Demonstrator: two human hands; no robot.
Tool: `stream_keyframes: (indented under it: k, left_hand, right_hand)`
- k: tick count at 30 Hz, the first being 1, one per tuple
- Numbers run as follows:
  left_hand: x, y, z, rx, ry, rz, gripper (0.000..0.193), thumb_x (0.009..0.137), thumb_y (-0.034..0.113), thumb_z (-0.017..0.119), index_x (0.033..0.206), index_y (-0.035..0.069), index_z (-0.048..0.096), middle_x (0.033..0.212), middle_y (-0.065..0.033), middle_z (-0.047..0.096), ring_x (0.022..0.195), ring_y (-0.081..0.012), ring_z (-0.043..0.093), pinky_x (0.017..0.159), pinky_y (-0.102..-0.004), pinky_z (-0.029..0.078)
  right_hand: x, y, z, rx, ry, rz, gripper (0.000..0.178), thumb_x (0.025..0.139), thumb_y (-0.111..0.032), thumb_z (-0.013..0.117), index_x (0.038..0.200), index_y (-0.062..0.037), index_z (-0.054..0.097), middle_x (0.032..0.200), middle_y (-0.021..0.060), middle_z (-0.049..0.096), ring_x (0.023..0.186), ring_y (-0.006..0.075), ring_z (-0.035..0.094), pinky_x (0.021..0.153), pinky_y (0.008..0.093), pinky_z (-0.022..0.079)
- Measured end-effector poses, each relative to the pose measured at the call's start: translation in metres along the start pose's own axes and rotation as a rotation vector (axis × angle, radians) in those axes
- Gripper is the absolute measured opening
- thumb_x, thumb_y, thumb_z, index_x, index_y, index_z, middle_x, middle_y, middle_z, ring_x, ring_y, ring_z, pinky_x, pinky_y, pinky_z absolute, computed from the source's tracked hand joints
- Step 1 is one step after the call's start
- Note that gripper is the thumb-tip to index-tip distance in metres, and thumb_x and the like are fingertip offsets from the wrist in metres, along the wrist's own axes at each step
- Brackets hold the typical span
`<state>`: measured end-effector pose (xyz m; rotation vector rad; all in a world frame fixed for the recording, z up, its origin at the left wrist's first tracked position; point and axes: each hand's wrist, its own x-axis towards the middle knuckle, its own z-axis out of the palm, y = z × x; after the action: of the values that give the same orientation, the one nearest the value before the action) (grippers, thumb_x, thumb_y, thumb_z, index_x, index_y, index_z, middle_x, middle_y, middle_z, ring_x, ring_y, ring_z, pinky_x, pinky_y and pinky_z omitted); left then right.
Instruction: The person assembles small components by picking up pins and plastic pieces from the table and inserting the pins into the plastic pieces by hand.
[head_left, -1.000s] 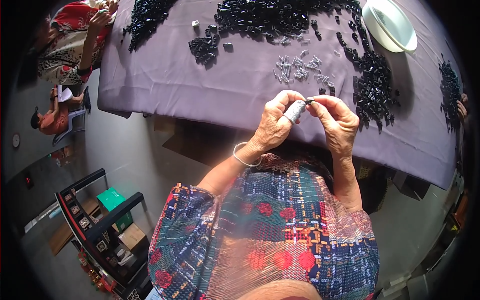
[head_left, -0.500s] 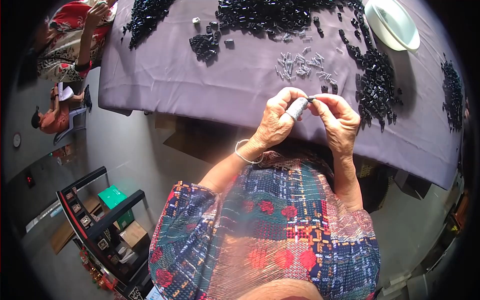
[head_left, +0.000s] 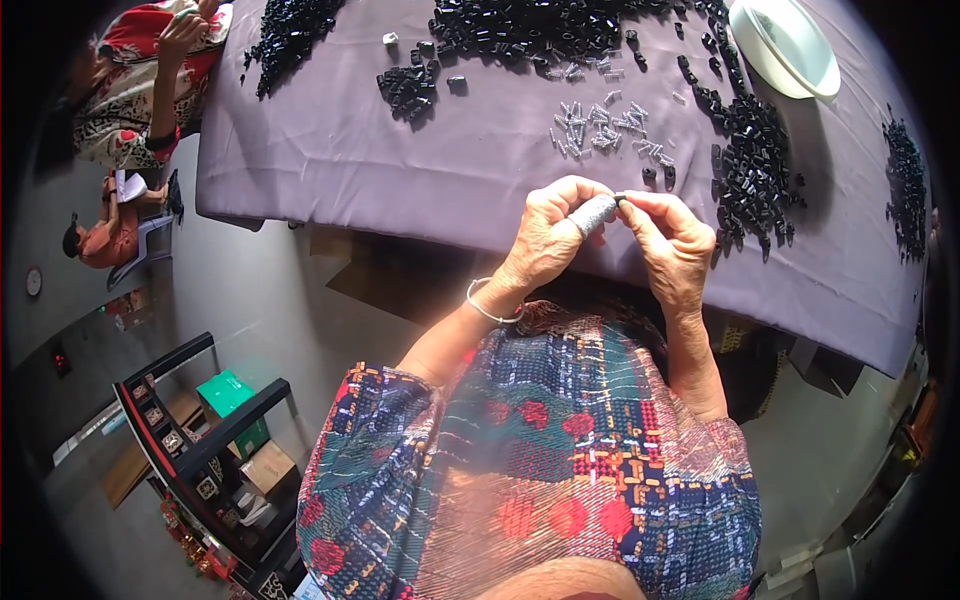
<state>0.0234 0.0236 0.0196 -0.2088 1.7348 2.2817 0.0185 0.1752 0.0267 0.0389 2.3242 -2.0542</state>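
Observation:
Over the near edge of the table, my left hand and my right hand meet fingertip to fingertip. Both are pinched on one small black plastic piece, mostly hidden by the fingers. A grey wrap covers a finger of my left hand, and a white bracelet circles that wrist. Just beyond my hands lie two loose black pieces and a scatter of small clear or silvery pins. To the right of my right hand spreads a heap of black pieces.
A purple-grey cloth covers the table. Bigger heaps of black pieces lie at the back. A pale oval basin stands back right. Another person's hand shows at far left. A seated person is farther off. A dark shelf stands lower left.
Both hands have shifted very slightly left, still pinching the black piece, which now shows less between the fingertips. The other person's hands at far left have moved a little.

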Motion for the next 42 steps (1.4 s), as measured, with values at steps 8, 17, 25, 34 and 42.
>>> stream_keyframes:
  k: [8, 17, 25, 34, 42]
  left_hand:
    - [0.004, 0.003, -0.016, -0.362, -0.135, -0.284, 0.02, 0.089, 0.013, 0.061, 0.101, -0.003, 0.062, 0.092, -0.0091, 0.065, 0.082, -0.0145, 0.062, 0.069, -0.0264, 0.051]
    - [0.01, 0.01, -0.01, -0.616, -0.124, -0.537, 0.025, 0.084, 0.011, 0.064, 0.104, -0.004, 0.062, 0.099, -0.0119, 0.064, 0.091, -0.0196, 0.063, 0.08, -0.0315, 0.053]
    - [0.008, 0.016, -0.011, -0.434, -0.154, -0.49, 0.027, 0.085, 0.017, 0.066, 0.1, -0.006, 0.062, 0.09, -0.0106, 0.065, 0.078, -0.0154, 0.063, 0.07, -0.0271, 0.054]
    - [0.005, 0.008, -0.011, -0.356, -0.127, -0.434, 0.02, 0.086, 0.016, 0.065, 0.095, -0.002, 0.064, 0.085, -0.008, 0.065, 0.075, -0.0145, 0.063, 0.067, -0.0246, 0.052]
    - [0.005, 0.007, -0.013, -0.392, -0.118, -0.427, 0.017, 0.086, 0.015, 0.065, 0.092, -0.001, 0.062, 0.085, -0.0065, 0.063, 0.074, -0.0124, 0.062, 0.065, -0.0239, 0.052]
  right_hand:
    - [0.002, -0.006, -0.003, -0.16, -0.061, -0.189, 0.023, 0.074, 0.001, 0.07, 0.097, 0.0005, 0.066, 0.086, 0.009, 0.068, 0.076, 0.0144, 0.064, 0.071, 0.0262, 0.051]
    - [0.004, -0.009, -0.006, -0.371, -0.081, -0.396, 0.036, 0.07, 0.002, 0.071, 0.104, -0.0006, 0.059, 0.093, 0.0123, 0.063, 0.081, 0.0212, 0.063, 0.074, 0.0312, 0.051]
    - [0.012, -0.008, -0.013, -0.395, -0.207, -0.501, 0.029, 0.072, -0.001, 0.068, 0.1, 0.0, 0.06, 0.091, 0.0136, 0.064, 0.077, 0.026, 0.064, 0.071, 0.0324, 0.052]
    - [0.013, -0.007, -0.013, -0.54, -0.249, -0.532, 0.035, 0.07, -0.008, 0.068, 0.102, 0.0011, 0.058, 0.082, 0.0132, 0.061, 0.071, 0.0262, 0.061, 0.066, 0.0345, 0.05]
    - [0.019, -0.009, -0.014, -0.607, -0.4, -0.46, 0.028, 0.07, -0.01, 0.066, 0.096, -0.0016, 0.06, 0.073, 0.0118, 0.057, 0.064, 0.0273, 0.058, 0.061, 0.0347, 0.048]
